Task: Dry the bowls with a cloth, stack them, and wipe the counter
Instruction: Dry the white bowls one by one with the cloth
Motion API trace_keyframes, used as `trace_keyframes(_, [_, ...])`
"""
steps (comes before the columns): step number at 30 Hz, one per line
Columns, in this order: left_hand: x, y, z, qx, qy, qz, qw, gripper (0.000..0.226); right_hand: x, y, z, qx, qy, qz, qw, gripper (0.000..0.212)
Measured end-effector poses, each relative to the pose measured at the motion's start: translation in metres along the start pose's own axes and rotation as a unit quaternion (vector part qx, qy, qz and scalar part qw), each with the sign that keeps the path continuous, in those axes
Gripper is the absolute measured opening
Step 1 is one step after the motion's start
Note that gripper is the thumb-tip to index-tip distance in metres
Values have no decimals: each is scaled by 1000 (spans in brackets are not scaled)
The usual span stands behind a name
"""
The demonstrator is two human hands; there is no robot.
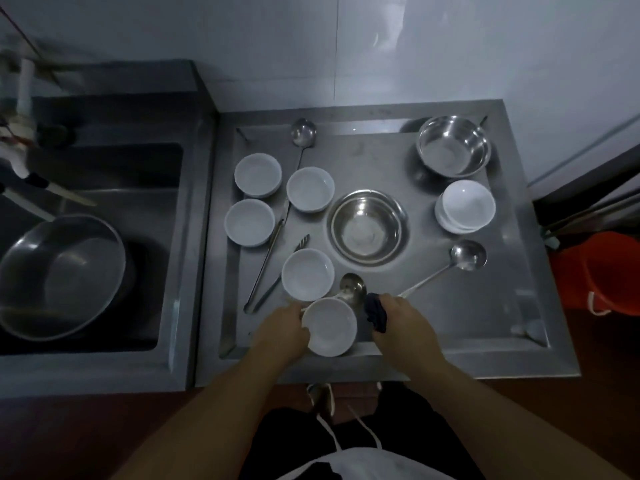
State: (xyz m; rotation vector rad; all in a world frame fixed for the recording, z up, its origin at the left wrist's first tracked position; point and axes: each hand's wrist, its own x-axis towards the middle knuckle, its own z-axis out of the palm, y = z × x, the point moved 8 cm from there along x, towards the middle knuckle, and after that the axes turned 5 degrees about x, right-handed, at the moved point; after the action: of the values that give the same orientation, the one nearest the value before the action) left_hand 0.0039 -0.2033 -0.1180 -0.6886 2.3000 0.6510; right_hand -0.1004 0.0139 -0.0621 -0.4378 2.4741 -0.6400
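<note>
Your left hand grips the rim of a white bowl at the lower middle of the frame, and the bowl is tilted and looks empty. Your right hand is closed on a dark cloth, just beside the bowl. Four more white bowls, like this one, stand empty on the left part of the steel surface. A stack of white bowls stands at the right. Two steel bowls, one in the middle, look empty too. Ladles and tongs lie between them. Open room is at the lower right, inside the raised edge.
</note>
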Motion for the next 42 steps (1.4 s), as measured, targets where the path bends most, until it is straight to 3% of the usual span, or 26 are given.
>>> trace_keyframes(3, [3, -13, 14, -25, -10, -30, 999, 37, -7, -5, 12, 12, 1, 11, 1000, 28])
trace_keyframes(9, [10, -21, 42, -177, -44, -80, 980, 44, -13, -5, 22, 37, 15, 38, 998, 29])
trace_keyframes(15, [1, -23, 49, -366, -43, -141, 919, 71, -18, -3, 14, 100, 22, 55, 993, 28])
trace_keyframes(18, [-10, -21, 41, -408, -49, -150, 899, 63, -19, -11, 1, 168, 34, 67, 983, 35])
trace_keyframes(21, [-26, -18, 24, -442, -56, -150, 883, 37, -22, -24, -18, 252, 52, 67, 964, 34])
trace_keyframes(28, [-63, 9, -51, -574, -64, -68, 813, 24, -25, -99, -71, 396, 89, -13, 914, 15])
trace_keyframes(32, [-87, 38, -106, -632, -73, 8, 772, 24, -33, -155, -105, 361, 110, -107, 920, 27])
trace_keyframes(35, [-110, 58, -148, -640, -65, 83, 761, 37, -46, -189, -124, 299, 145, -169, 928, 30])
trace_keyframes(39, [-140, 74, -193, -652, -67, 162, 737, 51, -61, -217, -142, 306, 174, -216, 911, 30])
trace_keyframes(42, [-158, 78, -216, -655, -67, 189, 729, 48, -70, -229, -158, 348, 176, -229, 892, 29])
